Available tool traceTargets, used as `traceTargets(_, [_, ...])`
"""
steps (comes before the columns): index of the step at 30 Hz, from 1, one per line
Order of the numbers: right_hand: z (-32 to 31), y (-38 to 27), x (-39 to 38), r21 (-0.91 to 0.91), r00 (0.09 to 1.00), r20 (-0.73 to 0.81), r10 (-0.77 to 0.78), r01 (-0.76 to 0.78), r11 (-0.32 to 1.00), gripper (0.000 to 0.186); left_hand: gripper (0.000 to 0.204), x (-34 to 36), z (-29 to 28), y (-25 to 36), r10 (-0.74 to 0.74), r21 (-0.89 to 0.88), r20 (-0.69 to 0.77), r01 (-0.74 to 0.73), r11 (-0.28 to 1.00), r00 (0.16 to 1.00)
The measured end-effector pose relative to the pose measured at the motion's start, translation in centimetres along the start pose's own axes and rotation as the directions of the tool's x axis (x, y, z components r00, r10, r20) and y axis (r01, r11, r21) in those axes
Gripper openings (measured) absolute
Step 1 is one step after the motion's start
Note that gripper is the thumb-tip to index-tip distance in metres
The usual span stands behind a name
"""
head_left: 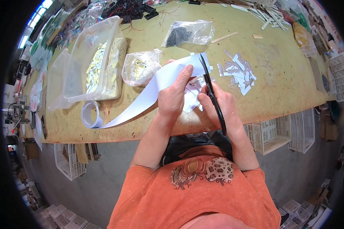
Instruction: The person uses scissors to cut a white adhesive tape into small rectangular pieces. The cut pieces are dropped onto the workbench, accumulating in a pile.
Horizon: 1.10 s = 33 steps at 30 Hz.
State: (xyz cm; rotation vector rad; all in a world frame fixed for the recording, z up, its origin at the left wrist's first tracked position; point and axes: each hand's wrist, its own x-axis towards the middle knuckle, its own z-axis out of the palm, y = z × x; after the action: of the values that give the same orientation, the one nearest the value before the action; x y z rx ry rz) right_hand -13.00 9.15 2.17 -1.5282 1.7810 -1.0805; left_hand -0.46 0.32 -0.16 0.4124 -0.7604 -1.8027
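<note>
A worn tan worktable (pixel 279 76) carries clear plastic tubs (pixel 91 61) far left and cut white strips (pixel 239 72) right, above a grey floor with white crates (pixel 269 133). The left hand (pixel 174 95) pinches a white tape strip (pixel 149 91) running left to its roll (pixel 91 114); the right hand (pixel 218 103) grips black scissors (pixel 212 93), their blades at the strip's far end.

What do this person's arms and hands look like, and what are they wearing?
Both forearms are bare, coming up from the lower edge. The left hand and right hand wear no gloves; no rings, watch or bracelet can be seen. The sleeves are short and belong to an orange T-shirt with a mottled wash and a brown printed design on the chest.
</note>
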Motion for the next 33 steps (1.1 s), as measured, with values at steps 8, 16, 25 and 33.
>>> traceTargets(8, [0.8,0.6,0.1,-0.048,0.997,-0.069,-0.046,0.043,0.998,0.040,0.023,0.1,-0.2,-0.1,-0.007,0.019,-0.031,0.008,1.000,0.999])
traceTargets(16, [0.9,0.6,0.0,0.023,1.000,-0.017,0.025,-0.025,0.999,0.036,0.021,0.1,-0.3,0.2,-0.016,0.071,-0.025,0.018,0.997,1.000])
traceTargets(25, [-0.3,0.0,1.8,0.721,0.958,0.160,0.239,-0.279,0.634,0.026,0.013,0.0,1.1,0.7,0.003,0.073,-0.035,-0.001,0.997,0.999])
traceTargets(33, [0.1,-1.2,4.3,0.681,0.979,-0.030,0.200,-0.126,0.722,0.009,0.013,-0.2,0.9,0.2,-0.048,0.191,-0.031,0.053,0.980,0.998])
